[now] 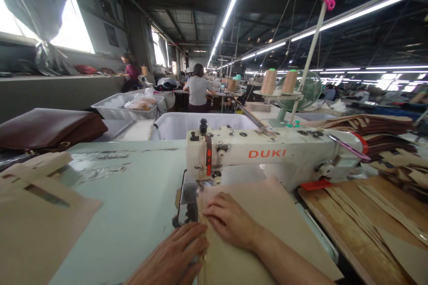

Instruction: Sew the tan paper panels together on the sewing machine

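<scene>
Loosely open, both hands (232,221) (175,251) touch the beige panel (267,205).

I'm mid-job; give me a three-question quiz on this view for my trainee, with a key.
1. True or false: the right hand rests on the beige panel.
2. Fill in: the red lettering on the sewing machine reads ____.
3. How many thread cones stand on the tray behind the machine: A) one, B) two, C) four?

Key: 1. True. 2. DUKI. 3. B.
</scene>
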A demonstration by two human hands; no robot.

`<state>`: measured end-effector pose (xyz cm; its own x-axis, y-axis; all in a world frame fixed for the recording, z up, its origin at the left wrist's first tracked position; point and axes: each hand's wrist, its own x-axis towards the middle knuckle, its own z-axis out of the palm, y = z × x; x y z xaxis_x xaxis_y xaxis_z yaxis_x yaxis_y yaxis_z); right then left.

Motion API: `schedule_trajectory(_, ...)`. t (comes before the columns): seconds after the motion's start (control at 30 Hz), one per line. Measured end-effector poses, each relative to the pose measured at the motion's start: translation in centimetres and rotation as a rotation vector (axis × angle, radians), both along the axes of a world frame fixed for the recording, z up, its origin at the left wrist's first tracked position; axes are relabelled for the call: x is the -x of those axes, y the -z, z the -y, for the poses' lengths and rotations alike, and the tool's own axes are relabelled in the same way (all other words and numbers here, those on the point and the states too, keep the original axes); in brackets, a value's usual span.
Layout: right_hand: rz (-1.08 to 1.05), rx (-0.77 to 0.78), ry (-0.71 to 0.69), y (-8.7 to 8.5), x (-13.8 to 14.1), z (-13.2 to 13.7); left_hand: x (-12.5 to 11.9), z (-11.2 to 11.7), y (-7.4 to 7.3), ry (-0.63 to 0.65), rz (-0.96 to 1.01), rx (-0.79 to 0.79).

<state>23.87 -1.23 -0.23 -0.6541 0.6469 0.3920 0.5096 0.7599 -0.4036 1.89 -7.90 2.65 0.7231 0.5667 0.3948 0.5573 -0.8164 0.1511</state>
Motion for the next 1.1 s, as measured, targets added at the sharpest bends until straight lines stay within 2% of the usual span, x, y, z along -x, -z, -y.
schedule_trajectory(0.13, -0.018, -0.080, 0.104, 0.8, -0.3, 0.3, 0.6, -1.1, 0.8, -0.023, -0.063, -0.064)
schedule_trajectory(0.27, 0.016, -0.098, 0.087, 0.5, -0.1, 0.8, 0.7, -1.1, 2.0, -0.042, -0.075, -0.161)
schedule_trajectory(0.4, -0.007, -0.040, 0.033, 0.3, -0.3, 2.0, 0.6, -0.4, 4.4, 0.003, -0.085, -0.245)
schedule_trajectory(0.53, 0.016, -0.004, -0.004, 0.2, -0.5, 2.5, 0.9, -0.4, 6.4, 0.003, -0.085, -0.226)
schedule_trajectory(0.8, 0.084, -0.010, 0.040, 0.2, -0.4, 2.4, 0.6, -0.8, 6.3, -0.037, -0.086, -0.362)
schedule_trajectory(1.0, 0.087, -0.040, 0.053, 0.2, -0.3, 2.3, 0.4, -1.2, 7.1, -0.050, -0.058, -0.260)
schedule_trajectory(1.1, 0.086, -0.031, 0.039, 0.2, -0.3, 2.5, 0.1, -0.8, 6.3, -0.063, -0.064, -0.217)
